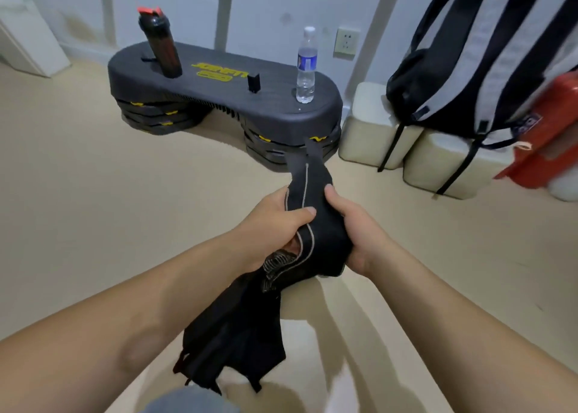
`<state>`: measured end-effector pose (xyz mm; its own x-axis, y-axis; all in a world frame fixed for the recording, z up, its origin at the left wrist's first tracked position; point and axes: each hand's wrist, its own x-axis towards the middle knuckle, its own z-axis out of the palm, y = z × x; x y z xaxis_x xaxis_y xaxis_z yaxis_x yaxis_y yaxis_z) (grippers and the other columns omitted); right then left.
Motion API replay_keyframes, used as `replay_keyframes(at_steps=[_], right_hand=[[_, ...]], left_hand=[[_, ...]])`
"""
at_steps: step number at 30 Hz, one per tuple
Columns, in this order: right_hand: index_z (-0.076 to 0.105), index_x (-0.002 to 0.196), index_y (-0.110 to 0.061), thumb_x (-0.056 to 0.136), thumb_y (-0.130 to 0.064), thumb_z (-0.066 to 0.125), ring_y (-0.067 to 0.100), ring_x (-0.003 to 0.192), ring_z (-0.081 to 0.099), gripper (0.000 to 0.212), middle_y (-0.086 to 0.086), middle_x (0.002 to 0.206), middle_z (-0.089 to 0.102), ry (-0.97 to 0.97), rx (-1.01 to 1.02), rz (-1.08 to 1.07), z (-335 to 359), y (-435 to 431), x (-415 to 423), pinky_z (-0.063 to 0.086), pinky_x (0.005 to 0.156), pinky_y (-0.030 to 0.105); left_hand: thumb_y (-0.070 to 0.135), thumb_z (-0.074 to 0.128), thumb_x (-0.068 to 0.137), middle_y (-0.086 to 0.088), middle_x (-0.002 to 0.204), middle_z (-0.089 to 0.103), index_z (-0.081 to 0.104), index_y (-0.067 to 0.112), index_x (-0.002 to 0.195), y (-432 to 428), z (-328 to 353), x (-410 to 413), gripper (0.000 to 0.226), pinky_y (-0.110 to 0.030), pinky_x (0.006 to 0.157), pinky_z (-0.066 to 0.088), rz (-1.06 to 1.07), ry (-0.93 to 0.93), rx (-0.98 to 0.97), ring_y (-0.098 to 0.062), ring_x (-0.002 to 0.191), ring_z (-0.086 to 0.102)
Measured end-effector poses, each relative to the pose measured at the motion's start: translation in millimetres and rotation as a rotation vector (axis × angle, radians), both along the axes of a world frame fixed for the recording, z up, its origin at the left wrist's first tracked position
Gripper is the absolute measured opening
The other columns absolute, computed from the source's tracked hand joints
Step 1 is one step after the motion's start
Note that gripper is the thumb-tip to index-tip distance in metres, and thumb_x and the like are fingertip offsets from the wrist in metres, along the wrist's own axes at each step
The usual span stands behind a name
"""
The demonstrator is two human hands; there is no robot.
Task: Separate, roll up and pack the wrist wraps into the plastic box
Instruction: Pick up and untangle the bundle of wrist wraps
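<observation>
Gripping the black wrist wraps (316, 225) at frame centre, your left hand (275, 225) closed on them from 9 o'clock, your right hand (353, 225) clamped from 3 o'clock, loose ends dangling toward 6, black step platform (219, 100) at 12 carrying shaker bottle (162, 47) and water bottle (306, 65), backpack (469, 53) at 2.

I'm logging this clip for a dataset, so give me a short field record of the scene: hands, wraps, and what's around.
left hand: grips the wrist wraps from the left
right hand: grips them from the right
wraps: black, bunched together, ends hanging down
step platform: carries a shaker bottle and a water bottle
backpack: at right
plastic box: not in view
</observation>
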<state>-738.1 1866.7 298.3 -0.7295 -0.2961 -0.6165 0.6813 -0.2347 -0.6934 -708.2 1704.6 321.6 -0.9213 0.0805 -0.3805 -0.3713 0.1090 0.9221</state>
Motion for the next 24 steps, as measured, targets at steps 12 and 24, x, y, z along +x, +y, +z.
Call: replay_keyframes(at_steps=[12, 24], right_hand=[[0.07, 0.12, -0.014, 0.097, -0.006, 0.07, 0.025, 0.101, 0.078, 0.024, 0.006, 0.111, 0.081, 0.491, 0.255, -0.373, 143, 88, 133, 0.061, 0.074, 0.033], [0.073, 0.123, -0.018, 0.108, -0.034, 0.059, 0.026, 0.111, 0.076, 0.026, 0.006, 0.116, 0.081, 0.376, 0.298, -0.335, 112, 139, 156, 0.058, 0.101, 0.045]], left_hand=[[0.036, 0.05, 0.111, 0.01, 0.11, 0.081, 0.073, 0.028, 0.12, 89, 123, 100, 0.026, -0.038, 0.101, 0.059, -0.206, 0.233, 0.051, -0.01, 0.106, 0.076], [0.032, 0.043, 0.114, 0.012, 0.115, 0.079, 0.071, 0.029, 0.123, 138, 77, 128, 0.029, -0.031, 0.102, 0.054, -0.298, 0.138, 0.067, -0.004, 0.112, 0.073]])
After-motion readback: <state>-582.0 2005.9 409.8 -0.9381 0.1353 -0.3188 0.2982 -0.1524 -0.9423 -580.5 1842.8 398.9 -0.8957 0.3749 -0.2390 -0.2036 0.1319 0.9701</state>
